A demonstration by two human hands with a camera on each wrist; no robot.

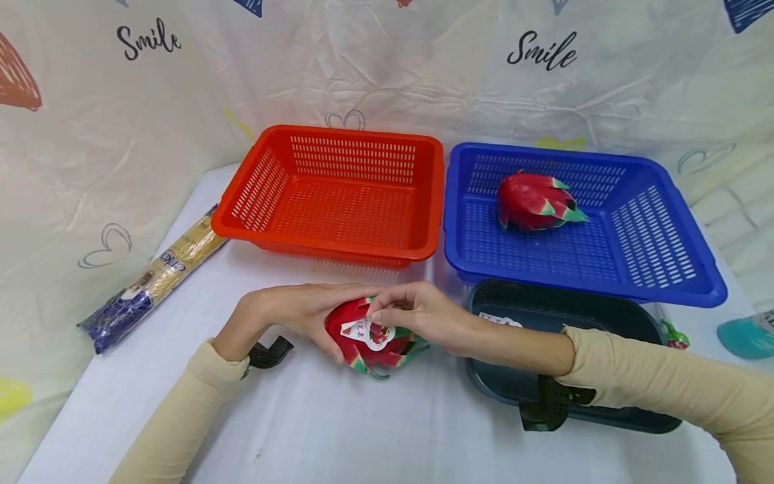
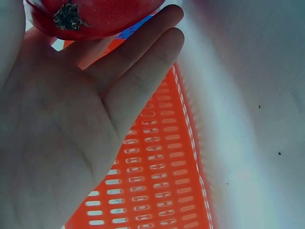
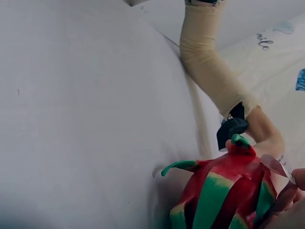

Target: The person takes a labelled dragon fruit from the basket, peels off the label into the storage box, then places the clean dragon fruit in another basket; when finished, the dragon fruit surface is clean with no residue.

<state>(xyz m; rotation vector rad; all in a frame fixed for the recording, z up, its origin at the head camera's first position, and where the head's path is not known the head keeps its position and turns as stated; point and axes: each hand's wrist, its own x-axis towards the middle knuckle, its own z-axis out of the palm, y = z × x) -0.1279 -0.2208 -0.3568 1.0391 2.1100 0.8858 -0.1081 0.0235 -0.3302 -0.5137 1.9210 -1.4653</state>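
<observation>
A red dragon fruit (image 1: 351, 319) with green-tipped scales lies on the white table in front of the red basket. My left hand (image 1: 302, 312) holds it from the left, thumb on the near side and fingers on the far side. In the left wrist view the stem end of the dragon fruit (image 2: 95, 19) shows above the palm. A white label (image 1: 369, 333) with a fruit picture is at the top of the fruit. My right hand (image 1: 432, 316) pinches the label's edge between thumb and index finger. In the right wrist view part of the label (image 3: 276, 167) stands away from the skin.
Behind are a red basket (image 1: 326, 253) and a blue basket (image 1: 605, 289), the latter holding another dragon fruit (image 1: 532, 202). Under my right forearm stands a dark tray (image 1: 502, 383) with a printed label (image 1: 500, 320). Spaghetti (image 1: 160, 272) lies left; a teal bottle (image 1: 744, 336) stands right.
</observation>
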